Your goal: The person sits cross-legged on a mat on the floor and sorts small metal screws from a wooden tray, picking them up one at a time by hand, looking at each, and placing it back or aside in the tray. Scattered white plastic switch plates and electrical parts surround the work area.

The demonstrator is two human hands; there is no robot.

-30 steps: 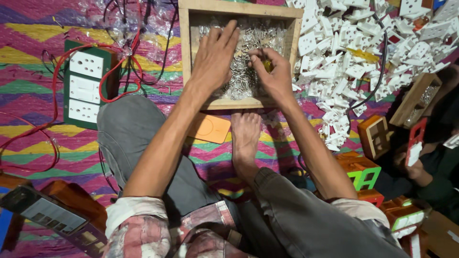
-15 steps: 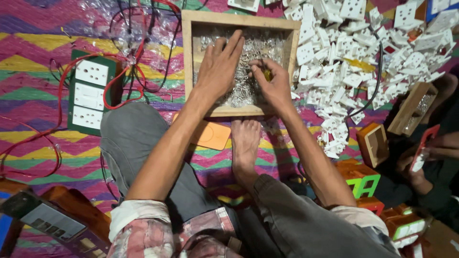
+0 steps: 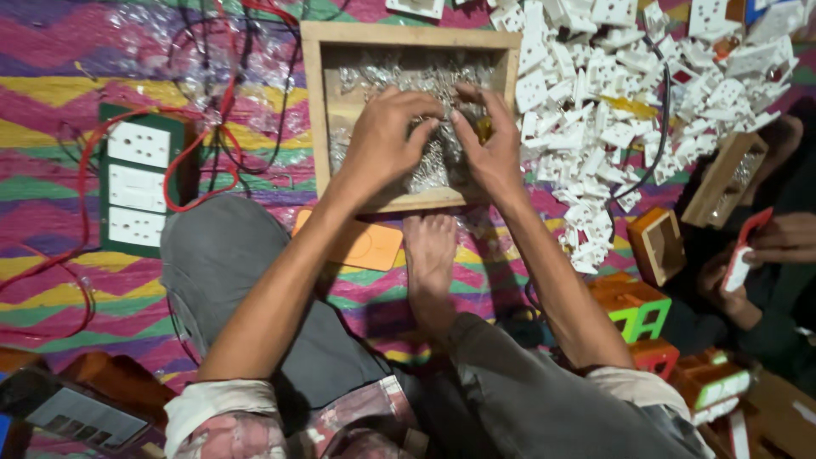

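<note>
Under fingers: wooden tray point(image 3: 316, 110) of small silvery metal parts point(image 3: 429, 166).
Left hand point(image 3: 384, 140): fingers curled together, raking parts.
Right hand point(image 3: 489, 140): fingers pinched on parts.
Technique: judged best to gather with light, shallow sweeps.

Our hands point(image 3: 442, 140) hide much of the small metal parts point(image 3: 433, 81) in the wooden tray point(image 3: 316, 110); the white socket pile point(image 3: 612, 93) runs off the upper right.

- The mat point(image 3: 51, 127) on the floor has zigzag stripes of pink, purple, yellow and green.
- The wooden tray point(image 3: 408, 36) is pale tan, filled with silvery metal bits point(image 3: 433, 81).
- The socket parts point(image 3: 612, 93) heaped far right are white.
- The board point(image 3: 140, 178) at left is dark green with white sockets and red wires point(image 3: 200, 144).
- The card point(image 3: 365, 246) is orange.
- The trousers point(image 3: 229, 263) are grey.
</note>
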